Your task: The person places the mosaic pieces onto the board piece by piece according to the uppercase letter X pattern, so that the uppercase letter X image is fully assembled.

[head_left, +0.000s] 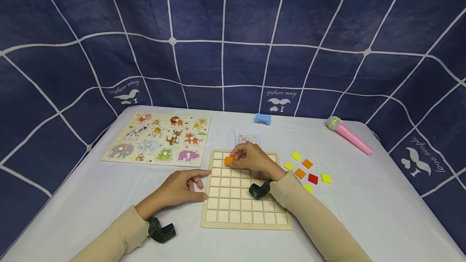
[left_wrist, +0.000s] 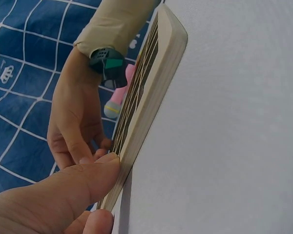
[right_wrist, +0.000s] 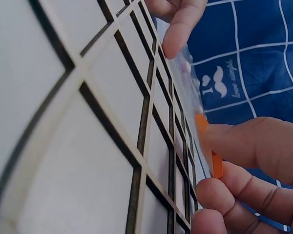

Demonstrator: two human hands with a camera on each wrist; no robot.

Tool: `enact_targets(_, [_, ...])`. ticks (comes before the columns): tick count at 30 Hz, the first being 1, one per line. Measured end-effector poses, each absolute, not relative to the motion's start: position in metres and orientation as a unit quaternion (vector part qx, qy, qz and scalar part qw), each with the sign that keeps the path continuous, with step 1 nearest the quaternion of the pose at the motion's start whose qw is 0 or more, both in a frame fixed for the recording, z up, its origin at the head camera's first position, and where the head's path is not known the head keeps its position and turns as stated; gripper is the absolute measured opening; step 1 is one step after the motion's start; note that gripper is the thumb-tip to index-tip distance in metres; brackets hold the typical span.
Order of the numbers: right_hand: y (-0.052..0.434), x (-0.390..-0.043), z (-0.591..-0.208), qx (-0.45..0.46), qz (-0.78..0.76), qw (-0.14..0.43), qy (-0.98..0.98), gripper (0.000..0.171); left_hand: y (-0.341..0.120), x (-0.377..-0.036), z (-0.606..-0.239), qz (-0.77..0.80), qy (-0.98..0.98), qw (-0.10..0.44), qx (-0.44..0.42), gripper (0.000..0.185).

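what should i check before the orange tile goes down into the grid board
1. Orange tile pinched in right hand grip: ok.
2. Tile over the wooden grid board, near its top row: ok.
3. Cell under the tile free: cannot tell, fingers hide it.
4. Left hand steadying the board's left edge: ok, fingers touch it.
5. Pattern card readable behind the board: not ok, the right hand covers part.
6. Spare tiles right of the board: ok.
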State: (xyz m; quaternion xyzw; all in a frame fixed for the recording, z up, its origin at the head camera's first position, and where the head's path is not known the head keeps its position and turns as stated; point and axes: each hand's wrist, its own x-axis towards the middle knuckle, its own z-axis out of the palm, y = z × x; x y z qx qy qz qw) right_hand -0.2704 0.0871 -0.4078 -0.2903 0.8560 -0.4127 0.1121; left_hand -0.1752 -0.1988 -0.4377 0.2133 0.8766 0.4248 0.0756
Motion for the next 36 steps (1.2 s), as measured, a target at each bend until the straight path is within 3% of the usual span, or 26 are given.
enact_targets(36, [0.079, -0.268, -0.401, -0.288, -0.338, 0.119, 0.888, 0.016, -0.199, -0.176, -0.439, 0.418, 0.880, 0.079, 0.210, 0.067])
